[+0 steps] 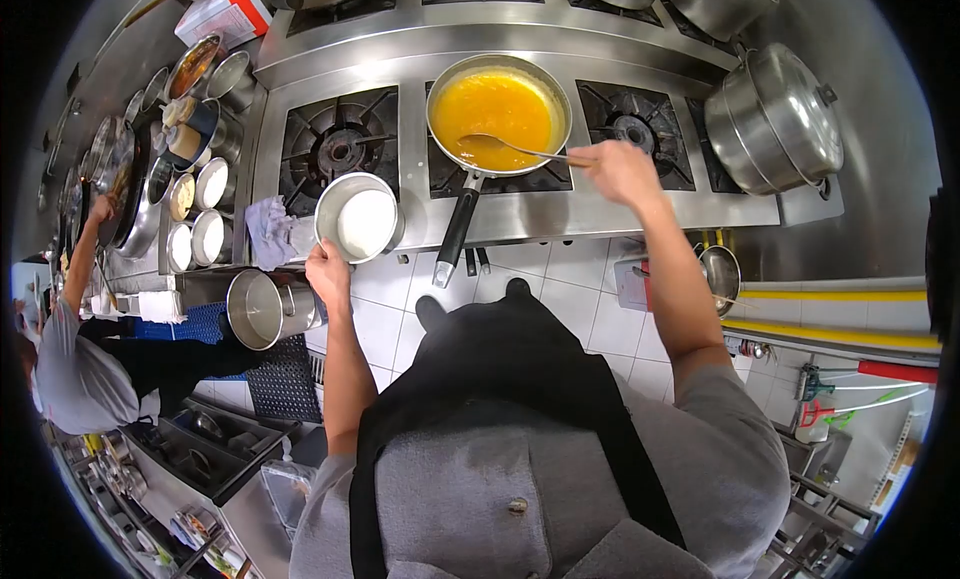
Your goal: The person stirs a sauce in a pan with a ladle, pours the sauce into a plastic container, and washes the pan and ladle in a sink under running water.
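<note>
My right hand [622,172] is closed around the handle of a long spoon [522,152]. The spoon's bowl dips into the yellow-orange sauce [495,114] in a frying pan [564,91]. That pan sits on the middle front burner, its black handle pointing toward me. At the stove's front edge, my left hand [328,271] grips a round metal pot [397,225] by its near side. The pot is tilted toward me and has a white substance [367,224] inside; whether it is powder or liquid, I cannot tell.
Gas burners [343,151] flank the pan. On the right stands a large lidded steamer pot [770,124]. A grey cloth [270,231] lies by the left edge, near several containers of ingredients [208,237]. A co-worker [90,379] works farther left. Below stands a deep metal pot [262,309].
</note>
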Motion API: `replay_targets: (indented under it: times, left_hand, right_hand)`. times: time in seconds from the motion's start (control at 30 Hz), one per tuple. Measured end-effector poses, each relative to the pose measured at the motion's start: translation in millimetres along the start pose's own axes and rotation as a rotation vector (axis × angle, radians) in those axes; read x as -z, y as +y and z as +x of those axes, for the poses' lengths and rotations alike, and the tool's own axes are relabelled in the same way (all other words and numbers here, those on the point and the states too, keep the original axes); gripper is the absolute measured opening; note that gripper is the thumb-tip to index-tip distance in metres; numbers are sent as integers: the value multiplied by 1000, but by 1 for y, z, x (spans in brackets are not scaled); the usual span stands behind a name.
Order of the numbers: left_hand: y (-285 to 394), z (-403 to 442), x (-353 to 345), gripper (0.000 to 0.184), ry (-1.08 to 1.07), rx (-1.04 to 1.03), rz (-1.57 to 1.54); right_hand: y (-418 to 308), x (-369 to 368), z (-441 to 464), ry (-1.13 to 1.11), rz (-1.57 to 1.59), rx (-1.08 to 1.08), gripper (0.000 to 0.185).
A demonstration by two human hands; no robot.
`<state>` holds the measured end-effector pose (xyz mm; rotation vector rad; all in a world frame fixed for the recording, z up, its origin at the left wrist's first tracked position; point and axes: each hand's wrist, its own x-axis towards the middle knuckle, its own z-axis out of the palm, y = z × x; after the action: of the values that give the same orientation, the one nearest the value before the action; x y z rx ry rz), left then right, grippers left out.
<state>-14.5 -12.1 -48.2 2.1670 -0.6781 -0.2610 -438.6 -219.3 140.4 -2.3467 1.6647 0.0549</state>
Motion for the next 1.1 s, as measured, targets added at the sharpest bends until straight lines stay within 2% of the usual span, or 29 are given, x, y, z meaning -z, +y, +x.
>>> replay_targets:
  times: [0.07, 0.17, 0.23, 0.33, 0.4, 0.47, 0.53, 0.57, 0.6, 0.67, 0.73, 0.8, 0.87, 0.93, 0.97, 1.0, 1.07, 1.1]
  left_hand:
    - [-3, 1, 0, 44, 10, -1, 16]
    - [5, -2, 3, 43, 18, 2, 3]
    - [8, -3, 5, 43, 21, -11, 25]
    - [9, -3, 5, 43, 16, -13, 28]
    - [9, -4, 4, 43, 12, 2, 9]
    - [10, -4, 4, 43, 29, 2, 5]
    - [5, -2, 4, 43, 33, -11, 12]
    - [3, -1, 3, 44, 30, -25, 18]
    - [1, -1, 3, 44, 33, -22, 18]
    - [0, 0, 2, 44, 29, -27, 33]
    - [4, -2, 3, 44, 23, -26, 12]
    - [7, -4, 4, 44, 15, -29, -4]
    - [9, -3, 5, 45, 28, -31, 21]
    - [2, 0, 2, 44, 47, -27, 37]
    - [0, 0, 1, 44, 59, -20, 52]
    - [1, -1, 1, 44, 72, -11, 52]
    - [6, -2, 5, 44, 14, -6, 33]
    - [-5, 1, 0, 44, -30, -17, 108]
  right_hand:
    - [16, 23, 19, -10, -60, -67, 42]
    - [26, 20, 39, 52, -90, -108, 39]
    - [23, 13, 47, 57, -6, -173, 38]
    - [20, -26, 55, 102, 118, -82, 34]
    - [20, -52, 55, 47, 320, -30, 35]
    - [26, -60, 48, 27, 363, -12, 35]
    - [33, -40, 37, -156, 395, -92, 32]
    - [44, -31, 38, -191, 422, -141, 31]
    - [59, -27, 42, -177, 389, -103, 30]
    - [50, -1, 46, -190, 377, -299, 30]
    - [31, -6, 52, -157, 343, -303, 32]
    - [27, -47, 63, 49, 421, -50, 32]
    - [21, -71, 58, -11, 394, -65, 33]
    - [32, -48, 46, -196, 467, -181, 36]
    - [42, -28, 40, -209, 465, -179, 36]
    - [66, -25, 49, -200, 451, -225, 34]
    - [53, 6, 51, -125, 436, -296, 31]
    - [58, -8, 68, -58, 345, -150, 34]
